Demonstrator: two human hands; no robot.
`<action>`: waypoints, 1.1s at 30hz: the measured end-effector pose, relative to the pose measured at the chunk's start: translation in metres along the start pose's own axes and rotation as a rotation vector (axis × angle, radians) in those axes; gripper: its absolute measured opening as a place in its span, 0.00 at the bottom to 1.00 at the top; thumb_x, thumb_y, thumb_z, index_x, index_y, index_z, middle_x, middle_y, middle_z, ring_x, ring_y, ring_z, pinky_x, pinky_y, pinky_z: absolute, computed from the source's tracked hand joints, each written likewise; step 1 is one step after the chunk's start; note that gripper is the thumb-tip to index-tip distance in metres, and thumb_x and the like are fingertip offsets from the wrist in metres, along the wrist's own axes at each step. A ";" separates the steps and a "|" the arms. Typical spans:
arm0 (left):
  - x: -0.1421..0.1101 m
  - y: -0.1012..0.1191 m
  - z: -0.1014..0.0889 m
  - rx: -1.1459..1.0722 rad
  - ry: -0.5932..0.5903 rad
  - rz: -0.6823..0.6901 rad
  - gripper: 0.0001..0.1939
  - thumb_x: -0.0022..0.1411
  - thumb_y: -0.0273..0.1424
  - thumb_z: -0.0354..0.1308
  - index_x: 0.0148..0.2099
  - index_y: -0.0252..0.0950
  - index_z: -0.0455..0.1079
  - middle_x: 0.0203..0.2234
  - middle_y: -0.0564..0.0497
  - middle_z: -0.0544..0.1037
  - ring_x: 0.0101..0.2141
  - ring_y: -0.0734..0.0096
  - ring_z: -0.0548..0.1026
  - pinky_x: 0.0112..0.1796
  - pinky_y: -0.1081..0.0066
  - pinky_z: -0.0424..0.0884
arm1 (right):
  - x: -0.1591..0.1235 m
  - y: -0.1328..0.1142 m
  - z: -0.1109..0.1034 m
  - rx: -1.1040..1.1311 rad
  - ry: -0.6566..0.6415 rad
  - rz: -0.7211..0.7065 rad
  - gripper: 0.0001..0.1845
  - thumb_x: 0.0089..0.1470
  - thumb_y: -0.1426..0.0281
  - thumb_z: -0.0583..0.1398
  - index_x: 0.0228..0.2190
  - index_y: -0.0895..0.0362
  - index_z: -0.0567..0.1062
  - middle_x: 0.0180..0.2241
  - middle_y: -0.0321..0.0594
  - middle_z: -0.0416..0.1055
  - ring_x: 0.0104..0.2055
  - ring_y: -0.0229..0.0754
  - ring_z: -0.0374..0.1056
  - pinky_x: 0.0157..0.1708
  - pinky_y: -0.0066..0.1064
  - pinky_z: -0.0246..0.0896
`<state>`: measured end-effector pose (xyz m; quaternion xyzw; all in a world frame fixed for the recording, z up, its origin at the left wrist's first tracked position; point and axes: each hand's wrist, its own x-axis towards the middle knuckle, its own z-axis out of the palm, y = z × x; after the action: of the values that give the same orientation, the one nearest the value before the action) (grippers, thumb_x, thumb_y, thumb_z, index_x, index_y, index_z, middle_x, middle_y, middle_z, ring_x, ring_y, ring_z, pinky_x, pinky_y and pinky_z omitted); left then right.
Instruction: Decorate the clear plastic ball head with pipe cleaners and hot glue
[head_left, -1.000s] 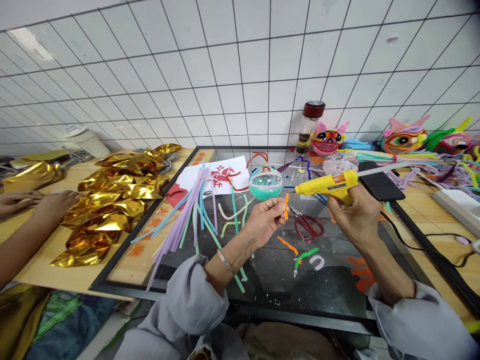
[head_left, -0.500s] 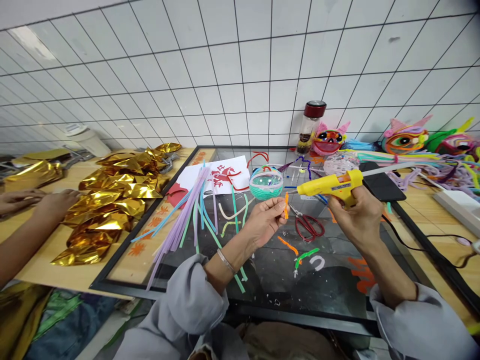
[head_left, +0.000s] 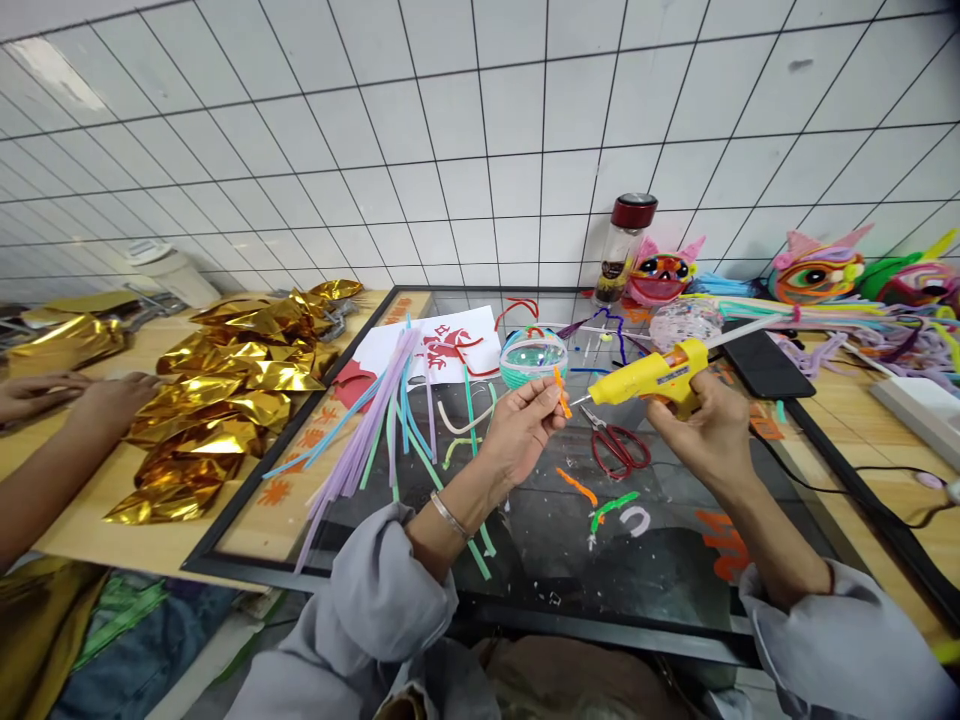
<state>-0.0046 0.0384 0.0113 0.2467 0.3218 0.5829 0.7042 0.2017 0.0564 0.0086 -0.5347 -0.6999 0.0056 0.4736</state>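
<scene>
Between thumb and fingertips, my left hand pinches a short orange pipe cleaner, held upright. My right hand is wrapped round the handle of a yellow hot glue gun, a white glue stick jutting from its back. The nozzle points left and is close to the orange piece; whether they touch I cannot tell. Just behind my left hand sits a clear ball wound with green and lilac pipe cleaners. Red-handled scissors lie below the glue gun.
Loose pipe cleaners fan out at left over a white paper with a red cutout. A bottle, a phone and decorated heads stand or lie behind at right. Another person's hands rest by gold foil.
The glue gun has moved slightly left and down, its nozzle now nearer the orange pipe cleaner. My left hand has shifted a little left, and the orange piece is tilted differently.
</scene>
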 end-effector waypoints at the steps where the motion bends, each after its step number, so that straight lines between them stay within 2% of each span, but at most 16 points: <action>1: 0.000 0.000 0.000 0.005 -0.006 0.003 0.13 0.46 0.28 0.72 0.32 0.30 0.72 0.24 0.54 0.74 0.22 0.84 0.68 0.25 0.81 0.65 | 0.000 -0.001 0.001 0.020 -0.012 0.010 0.08 0.40 0.68 0.58 0.21 0.52 0.61 0.17 0.29 0.58 0.18 0.35 0.53 0.21 0.29 0.50; 13: 0.002 -0.001 -0.002 -0.042 -0.039 -0.025 0.13 0.47 0.27 0.72 0.32 0.30 0.72 0.24 0.54 0.74 0.23 0.85 0.69 0.25 0.82 0.67 | -0.001 -0.001 0.003 0.062 -0.074 0.056 0.11 0.40 0.67 0.58 0.18 0.52 0.59 0.15 0.28 0.54 0.18 0.34 0.51 0.20 0.28 0.47; 19: 0.000 0.002 0.000 -0.085 -0.015 -0.054 0.11 0.49 0.24 0.70 0.32 0.30 0.70 0.24 0.54 0.74 0.22 0.86 0.69 0.26 0.83 0.67 | 0.001 -0.004 0.001 0.117 -0.121 0.082 0.06 0.40 0.67 0.58 0.20 0.53 0.63 0.16 0.29 0.57 0.18 0.34 0.51 0.20 0.28 0.47; 27: 0.000 0.002 0.001 -0.097 -0.030 -0.077 0.10 0.51 0.23 0.69 0.33 0.30 0.70 0.25 0.54 0.74 0.23 0.86 0.69 0.26 0.84 0.67 | 0.001 -0.003 0.002 0.120 -0.100 0.117 0.06 0.40 0.67 0.58 0.21 0.54 0.64 0.16 0.29 0.58 0.18 0.34 0.52 0.19 0.27 0.48; 33: 0.000 0.001 0.001 -0.121 -0.037 -0.077 0.10 0.51 0.23 0.68 0.32 0.31 0.69 0.25 0.55 0.73 0.23 0.86 0.69 0.26 0.84 0.67 | 0.001 -0.002 0.002 0.116 -0.143 0.131 0.07 0.39 0.66 0.58 0.19 0.54 0.64 0.15 0.29 0.56 0.18 0.33 0.51 0.19 0.27 0.47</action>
<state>-0.0051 0.0388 0.0127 0.2019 0.2823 0.5689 0.7456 0.1984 0.0572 0.0088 -0.5492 -0.6938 0.1152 0.4515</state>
